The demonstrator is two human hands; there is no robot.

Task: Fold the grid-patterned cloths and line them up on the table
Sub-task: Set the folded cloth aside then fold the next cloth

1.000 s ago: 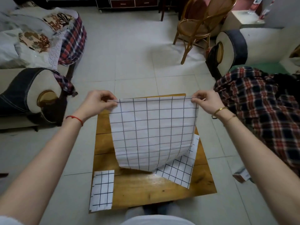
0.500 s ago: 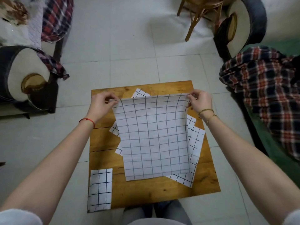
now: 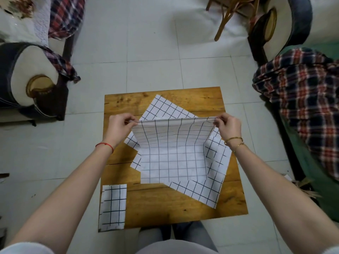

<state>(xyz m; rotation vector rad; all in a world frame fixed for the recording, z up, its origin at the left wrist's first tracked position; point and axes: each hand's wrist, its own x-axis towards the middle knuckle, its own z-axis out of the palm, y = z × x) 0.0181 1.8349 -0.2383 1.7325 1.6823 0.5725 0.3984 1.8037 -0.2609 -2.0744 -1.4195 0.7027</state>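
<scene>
A white cloth with a black grid (image 3: 172, 153) is held over the small wooden table (image 3: 165, 204). My left hand (image 3: 120, 128) pinches its far left corner and my right hand (image 3: 228, 128) pinches its far right corner. The cloth's near part rests on the table while its far edge is lifted and sags between my hands. Under it lies another unfolded grid cloth (image 3: 207, 187), skewed, sticking out at the far side and the right. A folded grid cloth (image 3: 112, 207) lies flat at the table's near left corner.
Tiled floor surrounds the table. A sofa arm (image 3: 31, 79) stands to the left, a sofa with a plaid blanket (image 3: 304, 105) to the right, and a wooden chair (image 3: 233, 13) at the far right. My knees (image 3: 174, 239) are at the table's near edge.
The cloth, held up vertically a second ago, has come down onto the table over the other cloth. My hands have lowered and the view has tilted further down.
</scene>
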